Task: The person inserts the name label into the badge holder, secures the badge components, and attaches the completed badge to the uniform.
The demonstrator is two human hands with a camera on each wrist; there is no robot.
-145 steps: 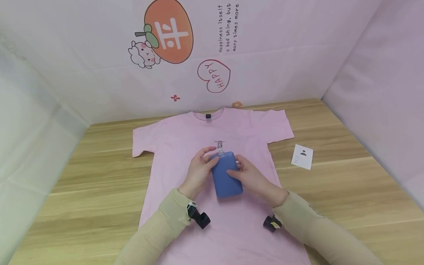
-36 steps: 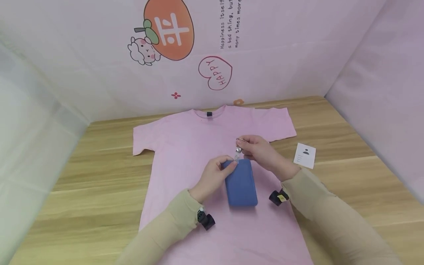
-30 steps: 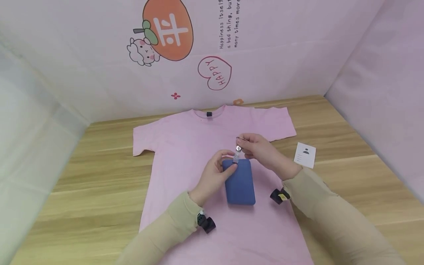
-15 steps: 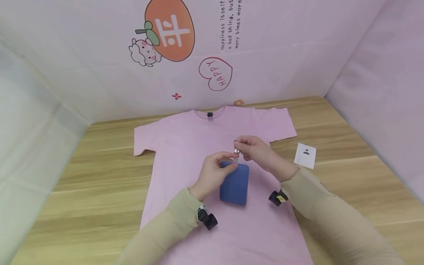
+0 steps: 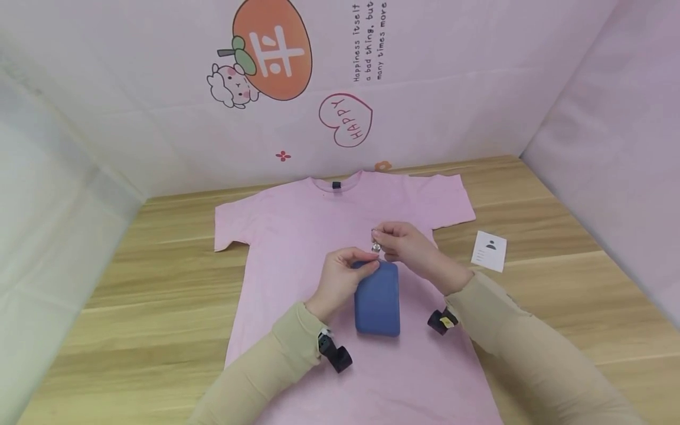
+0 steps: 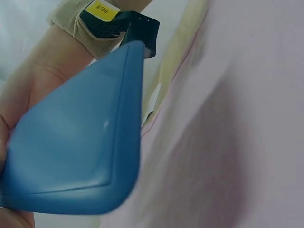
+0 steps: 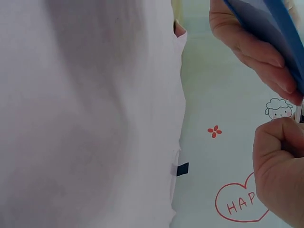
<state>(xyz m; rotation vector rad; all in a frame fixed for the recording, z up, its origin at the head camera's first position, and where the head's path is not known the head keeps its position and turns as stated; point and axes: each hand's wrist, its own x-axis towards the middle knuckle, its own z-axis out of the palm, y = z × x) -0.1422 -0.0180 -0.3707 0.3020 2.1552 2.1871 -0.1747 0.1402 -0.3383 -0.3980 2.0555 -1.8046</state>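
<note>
A blue badge holder (image 5: 378, 304) hangs over the pink T-shirt (image 5: 292, 248), its lower end toward the person. My left hand (image 5: 339, 282) pinches its top edge between thumb and fingers, close to the strap. With bent fingers, my right hand (image 5: 408, 248) holds the small metal clip (image 5: 376, 247) just above the holder. The strap between them is mostly hidden by fingertips. In the left wrist view the holder (image 6: 80, 137) fills the near left, covering most of that hand. The right wrist view has the curled right hand (image 7: 280, 166) below the holder's edge (image 7: 280, 33).
The T-shirt lies spread flat on a wooden table (image 5: 143, 295), collar toward the back wall (image 5: 435, 106). Right of it lies a white card (image 5: 489, 251) printed with a person icon. Pale cloth walls stand at both sides. Each wrist carries a black camera mount (image 5: 336, 353).
Earlier both hands held the holder's body; the right hand then moved up to the clip. Over the last second the clip has come down closer to the left fingers, and the holder has tilted.
</note>
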